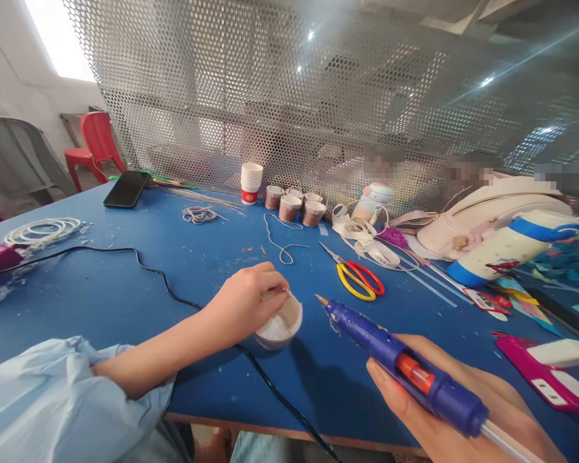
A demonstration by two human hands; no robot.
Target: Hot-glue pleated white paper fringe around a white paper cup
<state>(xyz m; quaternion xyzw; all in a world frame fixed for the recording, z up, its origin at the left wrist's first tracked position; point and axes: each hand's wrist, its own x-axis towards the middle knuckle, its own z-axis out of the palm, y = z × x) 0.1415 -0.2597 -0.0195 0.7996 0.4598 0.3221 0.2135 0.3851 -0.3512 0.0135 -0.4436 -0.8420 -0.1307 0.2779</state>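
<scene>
The left hand (258, 299) has its fingertips drawn together, clamped at the rim of a small, pale, round cup (278, 326) near the counter's (212, 244) front edge; whitish material shows inside. The right hand (444, 392) is closed around a glossy, dark-blue plastic glue gun (386, 347), its metal-coloured tip pointing toward the cup but apart from it. A translucent stick (504, 442) extends from the gun's rear, and red shows through its side opening. Beyond the cup, thin, pale cord (284, 249) curls across the smooth blue counter, in front of five short brownish cups (289, 207) with whitish rims and a nested stack of paper cups (251, 183), white above and red below. To the right lie metal-bladed scissors (359, 278) with one yellow and one red loop, then a flat, cream ribbon (367, 243) bearing dark capitals, only partly legible. A cream bottle (509, 247) with blue ends and a red printed figure leans beside a soft pink bag (463, 222). A red-and-white label (485, 301) carries lettering too blurred to read. Behind stands perforated, reflective metal mesh (222, 96).
</scene>
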